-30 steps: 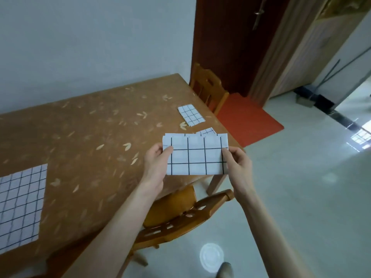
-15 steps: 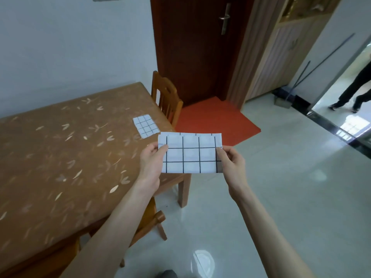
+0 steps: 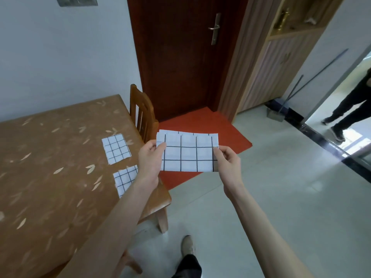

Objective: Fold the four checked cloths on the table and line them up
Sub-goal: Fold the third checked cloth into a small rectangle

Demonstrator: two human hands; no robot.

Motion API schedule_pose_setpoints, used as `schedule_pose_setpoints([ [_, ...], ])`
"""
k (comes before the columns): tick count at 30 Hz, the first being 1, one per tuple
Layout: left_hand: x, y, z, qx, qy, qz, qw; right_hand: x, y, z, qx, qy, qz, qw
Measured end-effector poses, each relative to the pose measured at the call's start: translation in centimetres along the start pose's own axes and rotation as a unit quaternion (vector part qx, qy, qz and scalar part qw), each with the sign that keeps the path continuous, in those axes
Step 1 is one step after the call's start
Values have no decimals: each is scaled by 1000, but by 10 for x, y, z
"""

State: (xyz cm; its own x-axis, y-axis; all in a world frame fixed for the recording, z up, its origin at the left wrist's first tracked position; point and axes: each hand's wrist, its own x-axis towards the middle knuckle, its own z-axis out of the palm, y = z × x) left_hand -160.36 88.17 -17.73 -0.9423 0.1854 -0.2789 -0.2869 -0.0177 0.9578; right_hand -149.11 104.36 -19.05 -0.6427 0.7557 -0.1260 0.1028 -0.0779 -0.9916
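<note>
From the head view, both bare forearms reach forward and up from the bottom of the frame, held out past the bench's right edge, over the floor and a red mat [image 3: 202,125]. The left hand [image 3: 149,161] pinches the left short side of a folded checked cloth [image 3: 187,152], thumb on the near face and the other fingers behind; the right hand [image 3: 227,163] pinches the right short side the same way. The held cloth hangs in the air as a flat rectangle, its long axis running left to right, its face turned toward the camera. Three checked cloths show in all: this one, and two folded ones lying on the bench [image 3: 50,167] near its right edge, a far folded cloth [image 3: 116,148] and a near folded cloth [image 3: 125,179] partly hidden by the left forearm. A wooden chair [image 3: 143,115] stands at the bench's right side.
</note>
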Motion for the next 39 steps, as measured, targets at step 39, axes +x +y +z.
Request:
schedule_pose_setpoints([
  [39, 395, 101, 169, -117, 402, 47, 907, 559, -75, 239, -57, -415, -8, 908],
])
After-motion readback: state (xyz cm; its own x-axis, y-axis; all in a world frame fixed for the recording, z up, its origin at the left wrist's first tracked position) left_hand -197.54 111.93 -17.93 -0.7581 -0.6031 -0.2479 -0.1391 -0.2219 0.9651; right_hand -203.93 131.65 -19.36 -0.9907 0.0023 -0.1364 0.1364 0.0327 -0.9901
